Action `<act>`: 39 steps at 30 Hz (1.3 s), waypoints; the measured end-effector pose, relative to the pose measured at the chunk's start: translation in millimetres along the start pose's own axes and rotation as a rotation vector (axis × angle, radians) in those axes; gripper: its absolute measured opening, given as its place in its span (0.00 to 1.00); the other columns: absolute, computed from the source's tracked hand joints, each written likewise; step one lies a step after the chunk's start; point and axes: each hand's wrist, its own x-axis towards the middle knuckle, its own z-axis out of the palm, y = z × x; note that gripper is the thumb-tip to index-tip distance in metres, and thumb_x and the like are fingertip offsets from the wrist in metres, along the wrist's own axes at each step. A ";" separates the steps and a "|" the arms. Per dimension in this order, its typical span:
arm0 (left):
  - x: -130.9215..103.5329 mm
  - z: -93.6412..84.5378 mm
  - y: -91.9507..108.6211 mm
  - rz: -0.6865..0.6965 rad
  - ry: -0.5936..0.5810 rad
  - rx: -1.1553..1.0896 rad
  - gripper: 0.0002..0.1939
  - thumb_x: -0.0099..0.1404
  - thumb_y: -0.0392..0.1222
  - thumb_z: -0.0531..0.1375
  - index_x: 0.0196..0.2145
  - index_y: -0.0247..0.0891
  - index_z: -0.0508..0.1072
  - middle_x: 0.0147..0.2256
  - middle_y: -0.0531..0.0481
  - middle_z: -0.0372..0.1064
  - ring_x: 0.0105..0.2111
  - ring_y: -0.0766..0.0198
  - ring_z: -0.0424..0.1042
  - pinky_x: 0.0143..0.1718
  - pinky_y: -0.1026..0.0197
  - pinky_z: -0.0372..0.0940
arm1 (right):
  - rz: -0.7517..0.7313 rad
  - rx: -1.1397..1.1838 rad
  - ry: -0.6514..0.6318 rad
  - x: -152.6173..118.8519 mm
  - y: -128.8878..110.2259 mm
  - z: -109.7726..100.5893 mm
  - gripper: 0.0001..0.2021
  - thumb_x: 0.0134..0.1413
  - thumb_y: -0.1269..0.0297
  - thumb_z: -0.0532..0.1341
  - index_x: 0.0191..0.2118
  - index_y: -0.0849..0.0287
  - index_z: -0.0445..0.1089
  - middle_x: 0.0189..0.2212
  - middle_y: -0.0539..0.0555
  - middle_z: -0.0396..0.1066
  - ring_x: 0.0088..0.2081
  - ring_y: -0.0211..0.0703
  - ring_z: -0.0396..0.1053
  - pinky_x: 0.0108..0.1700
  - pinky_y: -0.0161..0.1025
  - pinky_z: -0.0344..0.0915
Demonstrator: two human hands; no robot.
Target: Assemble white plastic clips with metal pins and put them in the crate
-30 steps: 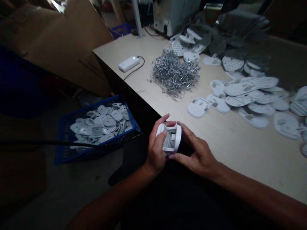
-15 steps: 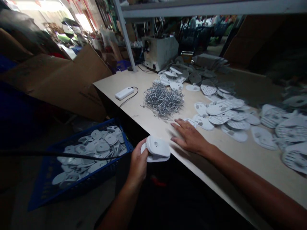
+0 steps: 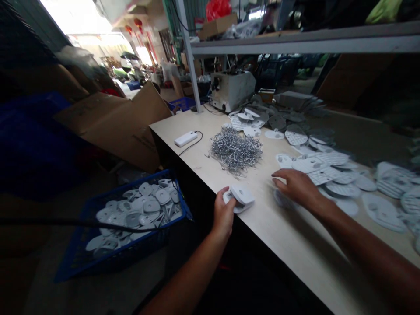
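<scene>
My left hand [image 3: 225,211] grips a white plastic clip [image 3: 242,195] with a round hole, over the near edge of the pale table [image 3: 203,164]. My right hand [image 3: 295,186] is over the table beside the flat white pieces [image 3: 343,189]; its fingers are curved and apart from the thumb. A blurred white piece [image 3: 284,200] lies under that hand, and whether the fingers touch it is unclear. Behind both hands sits a heap of metal springs [image 3: 234,148].
A blue basket [image 3: 74,245] full of white clips stands low on the left. On the table are a white power bank [image 3: 186,138] with a cable and a grey machine [image 3: 231,89]. A shelf post [image 3: 191,61] rises at the back, with cardboard [image 3: 131,127] to the left.
My left hand has moved right with the clip, to the table edge. My right hand has shifted right, towards the white pieces. The view has tilted up and turned a little left.
</scene>
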 end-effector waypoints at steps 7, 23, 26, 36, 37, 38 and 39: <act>8.1 23.7 -9.3 0.214 -0.179 0.313 0.28 0.62 0.41 0.66 0.59 0.37 0.70 0.55 0.36 0.76 0.54 0.51 0.77 0.58 0.50 0.71 | -0.006 0.257 -0.049 75.4 -52.6 15.4 0.13 0.62 0.56 0.67 0.44 0.58 0.84 0.42 0.57 0.83 0.42 0.51 0.79 0.43 0.39 0.68; -44.9 -41.0 39.0 0.086 -0.319 0.508 0.26 0.69 0.48 0.64 0.62 0.38 0.73 0.60 0.35 0.73 0.49 0.52 0.80 0.55 0.48 0.73 | 0.117 0.569 0.291 133.3 -53.8 16.1 0.14 0.60 0.54 0.63 0.31 0.57 0.81 0.28 0.52 0.79 0.32 0.44 0.72 0.35 0.38 0.61; -53.0 -57.7 49.0 0.016 -0.296 0.514 0.22 0.69 0.50 0.64 0.58 0.39 0.77 0.58 0.37 0.75 0.51 0.50 0.79 0.56 0.50 0.71 | 0.167 0.631 0.361 138.6 -56.1 12.8 0.17 0.61 0.50 0.61 0.33 0.58 0.80 0.29 0.54 0.78 0.32 0.45 0.72 0.34 0.39 0.62; -66.6 -115.5 30.5 -0.187 -0.263 0.483 0.32 0.64 0.66 0.65 0.55 0.37 0.78 0.51 0.36 0.78 0.51 0.47 0.78 0.55 0.50 0.70 | 0.252 0.777 0.135 132.8 -47.4 37.8 0.17 0.52 0.50 0.64 0.24 0.58 0.77 0.19 0.52 0.71 0.23 0.43 0.66 0.26 0.38 0.59; -66.1 -121.6 27.5 -0.209 -0.253 0.480 0.34 0.63 0.67 0.65 0.54 0.37 0.78 0.50 0.37 0.78 0.49 0.48 0.78 0.54 0.50 0.71 | 0.259 0.796 0.125 129.2 -46.9 40.3 0.17 0.52 0.49 0.63 0.25 0.59 0.77 0.19 0.52 0.71 0.23 0.43 0.66 0.26 0.38 0.59; -65.0 -127.7 24.1 -0.231 -0.247 0.477 0.35 0.62 0.68 0.65 0.54 0.37 0.78 0.50 0.37 0.78 0.47 0.48 0.79 0.52 0.51 0.71 | 0.255 0.816 0.111 125.6 -47.5 42.1 0.18 0.53 0.49 0.63 0.25 0.59 0.77 0.19 0.53 0.71 0.22 0.43 0.66 0.25 0.37 0.60; -63.1 -133.5 20.0 -0.255 -0.243 0.475 0.36 0.61 0.69 0.66 0.54 0.38 0.79 0.50 0.38 0.78 0.46 0.49 0.79 0.50 0.52 0.71 | 0.243 0.836 0.090 122.0 -49.0 43.1 0.17 0.52 0.49 0.64 0.25 0.59 0.77 0.20 0.53 0.72 0.23 0.43 0.67 0.25 0.38 0.61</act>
